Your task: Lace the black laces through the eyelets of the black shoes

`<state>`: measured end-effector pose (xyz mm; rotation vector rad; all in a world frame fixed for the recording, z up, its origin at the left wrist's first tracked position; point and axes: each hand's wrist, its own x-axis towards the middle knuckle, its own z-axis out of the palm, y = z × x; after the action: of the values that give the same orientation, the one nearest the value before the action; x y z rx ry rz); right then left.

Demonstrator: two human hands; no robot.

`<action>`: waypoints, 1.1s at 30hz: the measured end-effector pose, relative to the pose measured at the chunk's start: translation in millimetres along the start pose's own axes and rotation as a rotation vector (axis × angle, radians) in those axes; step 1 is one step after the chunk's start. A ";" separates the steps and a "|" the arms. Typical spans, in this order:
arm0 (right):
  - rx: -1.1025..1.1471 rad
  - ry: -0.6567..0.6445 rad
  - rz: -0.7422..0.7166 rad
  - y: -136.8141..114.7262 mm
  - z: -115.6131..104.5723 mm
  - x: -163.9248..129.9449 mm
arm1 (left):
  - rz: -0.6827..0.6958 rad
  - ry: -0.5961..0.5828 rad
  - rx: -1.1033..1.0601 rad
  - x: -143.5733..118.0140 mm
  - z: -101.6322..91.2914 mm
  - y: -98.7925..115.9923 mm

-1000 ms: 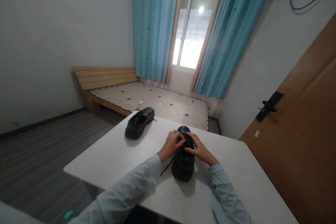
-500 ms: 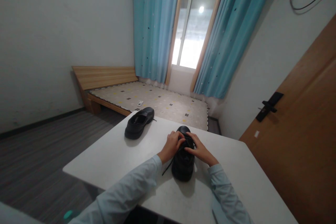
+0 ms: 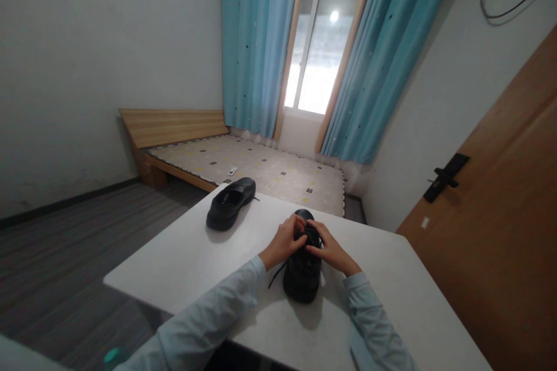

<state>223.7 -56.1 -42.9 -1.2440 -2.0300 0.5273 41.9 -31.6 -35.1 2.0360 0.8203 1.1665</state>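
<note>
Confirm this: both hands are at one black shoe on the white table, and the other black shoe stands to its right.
Wrong side: the head view shows the other black shoe standing left of the handled shoe at the left hand and right hand. The rest stands.

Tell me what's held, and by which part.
Left hand and right hand are on the nearer black shoe, at its lacing; whether they grip it cannot be told.

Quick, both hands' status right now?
Left hand: curled at the nearer black shoe; grip cannot be told.
Right hand: partly curled at the same shoe; grip cannot be told.
</note>
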 end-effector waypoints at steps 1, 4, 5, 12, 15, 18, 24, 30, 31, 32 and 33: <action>0.000 -0.001 0.002 0.3 0.1 0.0 | -0.011 0.002 -0.032 -0.5 0.2 -0.2; -0.005 -0.005 0.008 1.5 0.3 -0.1 | -0.037 0.021 -0.101 -1.6 0.3 -0.2; -0.007 -0.005 0.008 1.9 0.5 -0.2 | -0.039 0.028 -0.115 -1.9 -0.2 0.1; -0.013 -0.003 0.005 1.8 0.9 -1.0 | -0.036 0.098 -0.093 -0.9 -7.0 4.2; -0.015 -0.009 0.008 1.0 0.5 -0.6 | -0.008 0.089 -0.115 -0.3 -7.1 4.5; -0.007 -0.010 0.010 1.0 0.3 -0.3 | 0.012 0.089 -0.110 0.4 -6.7 3.9; 0.015 0.000 0.007 2.7 0.7 -0.5 | -0.034 0.076 -0.128 2.0 -8.3 -1.4; 0.020 -0.009 0.024 -0.1 -1.0 -2.0 | -0.085 -0.015 -0.238 4.0 -16.5 -14.0; 0.021 -0.010 0.028 -0.6 -1.3 -2.3 | -0.088 -0.025 -0.234 4.2 -18.2 -15.2; 0.022 -0.010 0.031 -1.0 -1.5 -2.6 | -0.090 -0.029 -0.221 4.3 -19.9 -15.7; 0.024 -0.011 0.033 -1.1 -1.6 -2.8 | -0.089 -0.031 -0.201 4.3 -21.5 -15.4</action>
<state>225.0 -59.0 -42.1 -1.2644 -2.0093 0.5733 21.5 -14.3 -36.4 1.8316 0.7393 1.1179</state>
